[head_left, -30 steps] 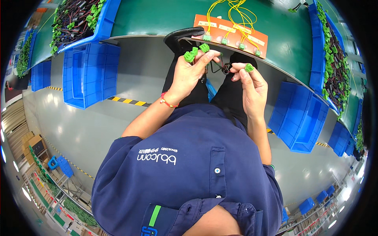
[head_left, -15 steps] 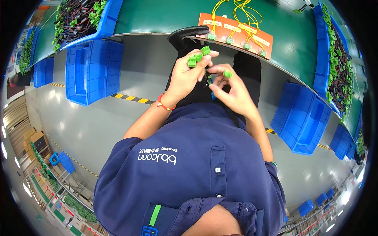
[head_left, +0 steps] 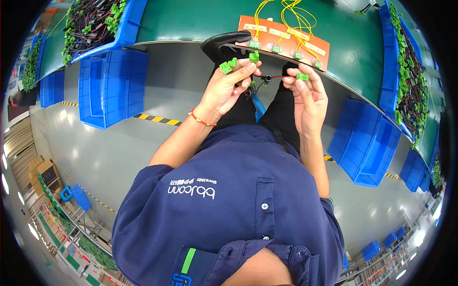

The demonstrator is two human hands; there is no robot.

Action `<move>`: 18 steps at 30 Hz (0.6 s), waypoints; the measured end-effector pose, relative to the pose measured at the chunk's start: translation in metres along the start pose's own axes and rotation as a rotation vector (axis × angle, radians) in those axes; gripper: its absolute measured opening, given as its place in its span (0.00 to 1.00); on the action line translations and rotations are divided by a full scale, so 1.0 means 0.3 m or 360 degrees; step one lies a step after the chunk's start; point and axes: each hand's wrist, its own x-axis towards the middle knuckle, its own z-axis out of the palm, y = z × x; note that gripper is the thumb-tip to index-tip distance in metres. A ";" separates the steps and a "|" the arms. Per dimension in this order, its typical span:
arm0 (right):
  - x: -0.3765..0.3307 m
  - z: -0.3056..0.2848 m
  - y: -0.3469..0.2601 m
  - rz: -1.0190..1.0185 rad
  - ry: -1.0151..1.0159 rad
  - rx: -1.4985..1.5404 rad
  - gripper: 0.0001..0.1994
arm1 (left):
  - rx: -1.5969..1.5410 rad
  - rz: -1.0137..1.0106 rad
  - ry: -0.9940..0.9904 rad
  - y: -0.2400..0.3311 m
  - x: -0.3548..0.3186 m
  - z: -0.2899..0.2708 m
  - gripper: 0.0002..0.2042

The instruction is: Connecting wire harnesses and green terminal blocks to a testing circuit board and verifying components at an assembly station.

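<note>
My left hand (head_left: 222, 90), with a red beaded bracelet at its wrist, is closed around several green terminal connectors (head_left: 228, 66). One green connector (head_left: 254, 56) sticks up at its fingertips, close to the board's front edge. To the right, my right hand (head_left: 310, 97) pinches another green connector (head_left: 302, 76) between thumb and fingers. A thin red and black wire (head_left: 277, 77) runs from that connector toward my left hand, with a small black part along it. More dark wire hangs below, partly hidden by my left fingers.
An orange board (head_left: 245, 24) with green sockets and yellow wires (head_left: 298, 21) lies at the green table's (head_left: 176, 24) near edge. Blue bins of wired connectors stand left (head_left: 129, 28) and right (head_left: 389, 62). Lower blue crates (head_left: 112, 88) flank my legs. A black curved object (head_left: 214, 43) juts from the edge.
My right hand has moved right and up, away from my left hand, drawing a connector and its wire out between them. My left hand has tilted slightly, its connectors shifting a little.
</note>
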 end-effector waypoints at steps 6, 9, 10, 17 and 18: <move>-0.016 0.029 0.029 -0.0133 -0.0104 -0.0541 0.14 | -0.0057 0.0096 0.0170 -0.031 0.007 0.019 0.07; -0.016 0.044 0.035 -0.0200 -0.0104 -0.0649 0.12 | -0.0019 0.0225 0.0267 -0.038 0.007 0.043 0.04; -0.018 0.042 0.029 -0.0243 -0.0160 -0.0836 0.11 | -0.0016 0.0255 0.0314 -0.042 0.007 0.049 0.03; -0.015 0.013 -0.016 -0.0214 -0.0619 -0.0863 0.12 | -0.0064 0.0359 0.0420 -0.049 -0.002 0.087 0.04; -0.020 0.028 -0.025 -0.0142 -0.0594 -0.0646 0.14 | -0.0065 0.0361 0.0423 -0.051 -0.002 0.090 0.04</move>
